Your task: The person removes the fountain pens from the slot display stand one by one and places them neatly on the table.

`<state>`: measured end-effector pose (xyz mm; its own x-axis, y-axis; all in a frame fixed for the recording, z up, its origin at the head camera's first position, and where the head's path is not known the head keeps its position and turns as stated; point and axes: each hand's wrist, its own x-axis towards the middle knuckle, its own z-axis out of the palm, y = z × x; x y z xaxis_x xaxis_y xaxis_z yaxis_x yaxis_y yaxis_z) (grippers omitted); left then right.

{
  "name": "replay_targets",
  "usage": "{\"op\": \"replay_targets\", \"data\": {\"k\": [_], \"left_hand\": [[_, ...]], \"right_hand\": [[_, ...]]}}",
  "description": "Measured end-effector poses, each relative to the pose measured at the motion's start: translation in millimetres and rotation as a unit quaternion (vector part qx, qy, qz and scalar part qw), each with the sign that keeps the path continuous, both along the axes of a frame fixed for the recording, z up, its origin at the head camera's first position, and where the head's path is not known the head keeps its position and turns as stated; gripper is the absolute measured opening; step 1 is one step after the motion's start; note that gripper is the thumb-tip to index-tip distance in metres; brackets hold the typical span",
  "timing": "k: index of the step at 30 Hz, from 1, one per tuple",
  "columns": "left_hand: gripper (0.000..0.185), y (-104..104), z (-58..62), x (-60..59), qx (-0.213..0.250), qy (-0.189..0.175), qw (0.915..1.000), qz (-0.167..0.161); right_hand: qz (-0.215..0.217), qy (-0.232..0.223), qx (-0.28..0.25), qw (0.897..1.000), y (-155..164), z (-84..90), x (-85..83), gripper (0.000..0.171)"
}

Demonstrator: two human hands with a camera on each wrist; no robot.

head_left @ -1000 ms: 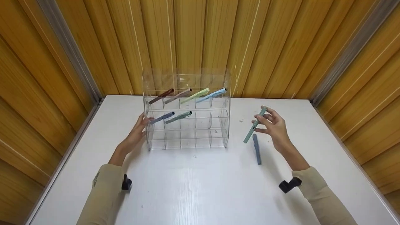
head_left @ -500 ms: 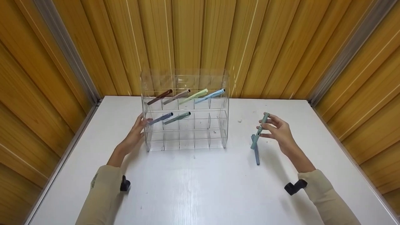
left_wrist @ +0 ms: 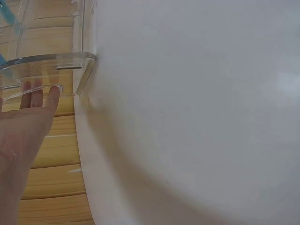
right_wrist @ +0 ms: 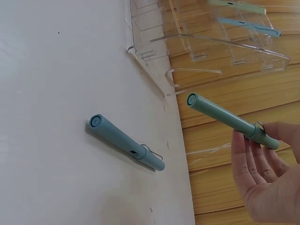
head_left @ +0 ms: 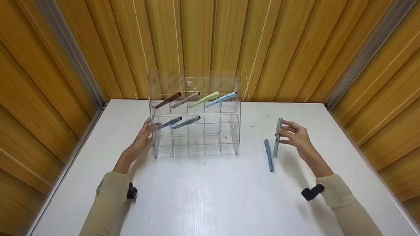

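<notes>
Right hand (head_left: 297, 137) pinches slim grey-green plastic pen (head_left: 277, 137), long axis near upright, above white table (head_left: 210, 196). Clear acrylic compartment rack (head_left: 195, 114) lies to its left. Left hand (head_left: 142, 139), nearer, fingers straight against rack side.

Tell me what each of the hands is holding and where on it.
The right hand pinches a green pen near its clip end. The left hand holds nothing; its straight fingers rest against the clear rack.
</notes>
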<state>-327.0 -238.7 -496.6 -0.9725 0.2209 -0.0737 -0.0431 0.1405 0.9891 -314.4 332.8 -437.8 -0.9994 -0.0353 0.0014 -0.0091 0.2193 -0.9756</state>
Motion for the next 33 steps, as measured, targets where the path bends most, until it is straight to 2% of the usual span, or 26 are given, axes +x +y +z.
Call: {"op": "replay_targets", "data": {"k": [7, 16, 23, 33], "left_hand": [[0.076, 0.9, 1.7, -1.6, -0.003, -0.007, 1.0000, 0.001], [0.077, 0.5, 0.5, -2.5, -0.001, -0.002, 1.0000, -0.003], [0.078, -1.1, 0.6, -0.8, -0.010, -0.005, 0.9999, 0.001], [0.073, 2.5, 1.5, -1.2, -0.013, -0.003, 0.9999, 0.006]], "right_hand": [[0.005, -0.031, 0.032, 0.999, 9.5, -9.3, -6.9, 0.064], [0.014, -0.063, 0.040, 0.997, 16.4, -19.2, -10.0, 0.068], [0.021, -0.064, 0.056, 0.996, 20.7, -26.0, -9.8, 0.068], [0.025, -0.081, 0.048, 0.995, 24.8, -35.2, -8.0, 0.071]]}}
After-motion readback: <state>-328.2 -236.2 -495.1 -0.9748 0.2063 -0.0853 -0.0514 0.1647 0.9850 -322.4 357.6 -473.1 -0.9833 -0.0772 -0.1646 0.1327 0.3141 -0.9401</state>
